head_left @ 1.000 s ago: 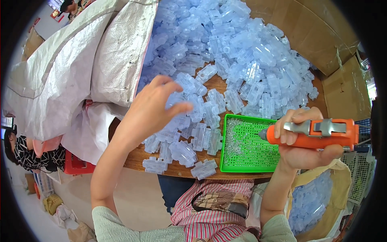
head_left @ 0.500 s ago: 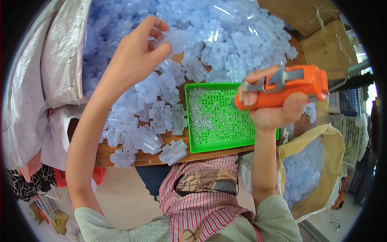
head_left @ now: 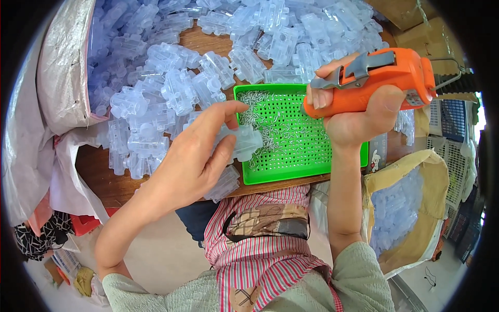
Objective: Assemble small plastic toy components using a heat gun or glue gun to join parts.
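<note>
Left fingers (head_left: 227,109) pinching clear plastic piece (head_left: 249,142), right fingers (head_left: 322,98) gripping orange power tool (head_left: 387,80), its small label (head_left: 414,97) unreadable

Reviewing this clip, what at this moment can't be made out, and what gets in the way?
All in the head view:
- Near end of the clear plastic piece at the left hand: covered by that hand's fingers.
- Underside of the orange tool: covered by the right hand.
- Shape of the metal bits in the green tray: too small.
- Far side of the plastic heap: cut off by the upper edge.
</note>
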`<action>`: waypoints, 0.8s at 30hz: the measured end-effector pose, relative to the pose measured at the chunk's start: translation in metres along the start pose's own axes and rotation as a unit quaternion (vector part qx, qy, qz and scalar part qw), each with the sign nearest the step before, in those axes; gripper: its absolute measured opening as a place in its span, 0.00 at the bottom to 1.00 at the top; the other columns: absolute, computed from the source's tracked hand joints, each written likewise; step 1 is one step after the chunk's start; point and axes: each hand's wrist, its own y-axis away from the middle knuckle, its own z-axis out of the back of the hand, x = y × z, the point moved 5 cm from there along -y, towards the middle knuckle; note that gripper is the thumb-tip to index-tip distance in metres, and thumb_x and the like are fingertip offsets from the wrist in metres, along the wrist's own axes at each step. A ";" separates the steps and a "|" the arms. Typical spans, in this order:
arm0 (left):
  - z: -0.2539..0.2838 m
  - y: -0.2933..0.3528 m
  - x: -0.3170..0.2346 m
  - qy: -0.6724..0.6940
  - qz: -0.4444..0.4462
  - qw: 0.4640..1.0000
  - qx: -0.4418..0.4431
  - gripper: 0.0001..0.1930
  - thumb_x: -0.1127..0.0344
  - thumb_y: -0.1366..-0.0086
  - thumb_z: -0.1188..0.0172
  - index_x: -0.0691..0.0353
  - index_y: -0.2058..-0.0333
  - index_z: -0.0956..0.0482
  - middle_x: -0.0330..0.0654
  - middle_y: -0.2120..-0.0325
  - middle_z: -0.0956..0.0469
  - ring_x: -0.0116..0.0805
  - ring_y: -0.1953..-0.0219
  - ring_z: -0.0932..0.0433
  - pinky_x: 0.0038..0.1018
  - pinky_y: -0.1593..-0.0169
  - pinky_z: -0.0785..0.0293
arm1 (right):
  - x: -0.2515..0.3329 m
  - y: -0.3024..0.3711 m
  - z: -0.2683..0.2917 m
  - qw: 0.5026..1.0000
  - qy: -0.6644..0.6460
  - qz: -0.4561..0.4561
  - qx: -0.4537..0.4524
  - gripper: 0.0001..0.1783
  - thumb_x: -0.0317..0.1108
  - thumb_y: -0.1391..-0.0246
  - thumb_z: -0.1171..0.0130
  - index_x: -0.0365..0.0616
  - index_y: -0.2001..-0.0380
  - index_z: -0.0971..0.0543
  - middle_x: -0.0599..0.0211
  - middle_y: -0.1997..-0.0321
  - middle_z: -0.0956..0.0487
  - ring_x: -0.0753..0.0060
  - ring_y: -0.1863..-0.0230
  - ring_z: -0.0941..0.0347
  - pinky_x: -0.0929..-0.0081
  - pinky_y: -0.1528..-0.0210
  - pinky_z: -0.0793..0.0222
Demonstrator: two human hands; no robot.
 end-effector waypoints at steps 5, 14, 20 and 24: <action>-0.001 0.002 0.004 0.040 0.030 0.999 0.013 0.24 0.70 0.32 0.43 0.61 0.40 0.37 0.46 0.56 0.25 0.36 0.58 0.23 0.32 0.57 0.24 | -0.002 0.000 -0.002 1.000 -0.004 -0.010 0.006 0.53 0.83 0.57 0.51 0.31 0.71 0.26 0.63 0.82 0.28 0.73 0.84 0.32 0.72 0.78 0.33; -0.002 0.005 0.013 0.058 0.052 0.997 0.020 0.39 0.73 0.46 0.29 0.54 0.38 0.41 0.46 0.52 0.23 0.42 0.50 0.23 0.37 0.48 0.22 | 0.041 0.003 -0.002 0.975 -0.173 0.002 0.142 0.54 0.84 0.57 0.52 0.34 0.60 0.25 0.69 0.79 0.28 0.75 0.78 0.32 0.74 0.73 0.34; 0.017 0.008 -0.006 0.042 0.006 0.998 -0.045 0.30 0.71 0.46 0.29 0.60 0.46 0.32 0.43 0.57 0.22 0.34 0.55 0.21 0.33 0.56 0.22 | 0.069 0.007 -0.008 0.929 -0.221 0.039 0.295 0.52 0.81 0.58 0.45 0.37 0.53 0.28 0.73 0.74 0.27 0.77 0.71 0.31 0.75 0.66 0.33; 0.021 0.008 -0.018 -0.158 -0.098 0.982 -0.043 0.26 0.63 0.48 0.27 0.62 0.52 0.27 0.42 0.63 0.22 0.37 0.63 0.22 0.32 0.62 0.24 | 0.071 0.008 -0.009 0.926 -0.239 0.033 0.289 0.52 0.80 0.58 0.43 0.37 0.53 0.28 0.73 0.76 0.28 0.76 0.72 0.32 0.74 0.65 0.32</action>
